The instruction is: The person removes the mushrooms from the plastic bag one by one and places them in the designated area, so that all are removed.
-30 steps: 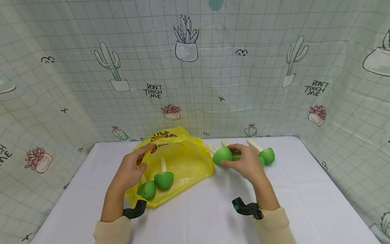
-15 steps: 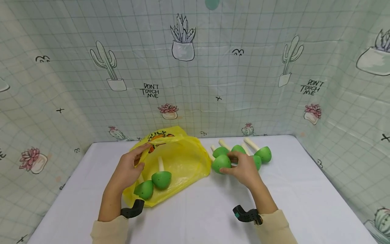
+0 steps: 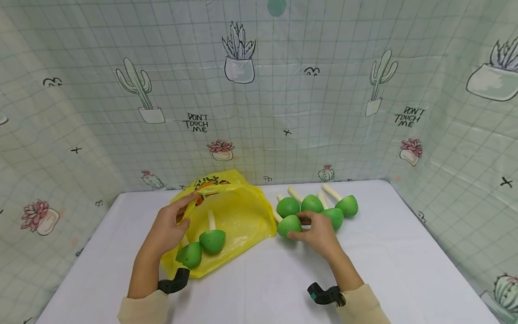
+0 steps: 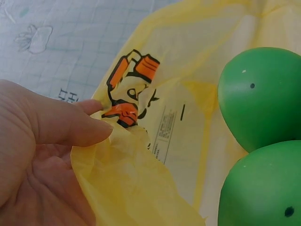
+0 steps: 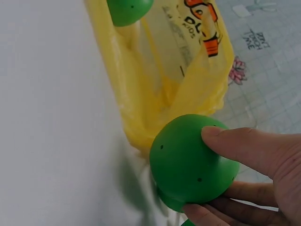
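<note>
My left hand (image 3: 170, 225) pinches the rim of a yellow plastic bag (image 3: 247, 216), which lies on its side with its mouth spread toward me. Inside its mouth are two green toy mushrooms with pale stems, one toy mushroom (image 3: 212, 241) beside another toy mushroom (image 3: 190, 255). In the left wrist view, the thumb (image 4: 89, 129) presses on the bag edge. My right hand (image 3: 321, 236) grips a third green mushroom (image 3: 289, 227) by its dotted cap, just right of the bag. Its pale stem points up and left.
Several more green mushrooms, such as the farthest right mushroom (image 3: 347, 205), lie grouped behind and right of my right hand. All rest on a white table (image 3: 251, 288). A grid-patterned cloth (image 3: 263, 108) hangs behind and at both sides.
My right hand has moved left and nearer to me with its mushroom, uncovering the grouped mushrooms behind. The left hand keeps hold of the bag rim.
</note>
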Demonstrator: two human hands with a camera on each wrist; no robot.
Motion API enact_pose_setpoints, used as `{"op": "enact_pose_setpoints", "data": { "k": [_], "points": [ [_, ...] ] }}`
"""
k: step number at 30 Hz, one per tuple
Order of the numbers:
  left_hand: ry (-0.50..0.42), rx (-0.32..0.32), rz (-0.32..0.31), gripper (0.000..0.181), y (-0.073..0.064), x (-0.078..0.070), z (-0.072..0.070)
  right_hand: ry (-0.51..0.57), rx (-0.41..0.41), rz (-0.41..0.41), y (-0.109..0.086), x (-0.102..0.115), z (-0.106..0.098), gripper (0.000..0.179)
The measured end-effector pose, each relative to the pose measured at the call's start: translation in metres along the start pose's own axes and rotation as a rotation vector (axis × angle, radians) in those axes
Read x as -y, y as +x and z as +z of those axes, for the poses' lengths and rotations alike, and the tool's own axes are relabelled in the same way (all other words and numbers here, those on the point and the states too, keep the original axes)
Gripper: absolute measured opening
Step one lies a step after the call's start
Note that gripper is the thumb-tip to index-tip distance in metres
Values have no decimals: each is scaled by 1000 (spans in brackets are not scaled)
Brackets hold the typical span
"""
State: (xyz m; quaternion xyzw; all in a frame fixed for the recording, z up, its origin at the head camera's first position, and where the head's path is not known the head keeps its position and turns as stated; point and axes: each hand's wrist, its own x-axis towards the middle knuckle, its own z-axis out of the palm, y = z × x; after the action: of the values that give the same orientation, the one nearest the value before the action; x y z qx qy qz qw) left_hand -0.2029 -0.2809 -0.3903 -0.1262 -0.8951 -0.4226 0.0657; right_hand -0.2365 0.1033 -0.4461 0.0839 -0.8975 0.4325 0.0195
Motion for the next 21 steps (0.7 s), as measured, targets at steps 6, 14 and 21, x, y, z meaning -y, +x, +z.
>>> {"op": "enact_pose_setpoints", "data": {
  "k": [6,14,21],
  "points": [
    [3,-5,7,64,-1,0,1,9,-5,23,-3,-3,3,63],
    [7,-5,1,65,0,0,1,15,16,24,0,-11,3,66],
    [1,-6,5,64,0,0,1,23,29,38,0,-15,2,66]
  ]
}}
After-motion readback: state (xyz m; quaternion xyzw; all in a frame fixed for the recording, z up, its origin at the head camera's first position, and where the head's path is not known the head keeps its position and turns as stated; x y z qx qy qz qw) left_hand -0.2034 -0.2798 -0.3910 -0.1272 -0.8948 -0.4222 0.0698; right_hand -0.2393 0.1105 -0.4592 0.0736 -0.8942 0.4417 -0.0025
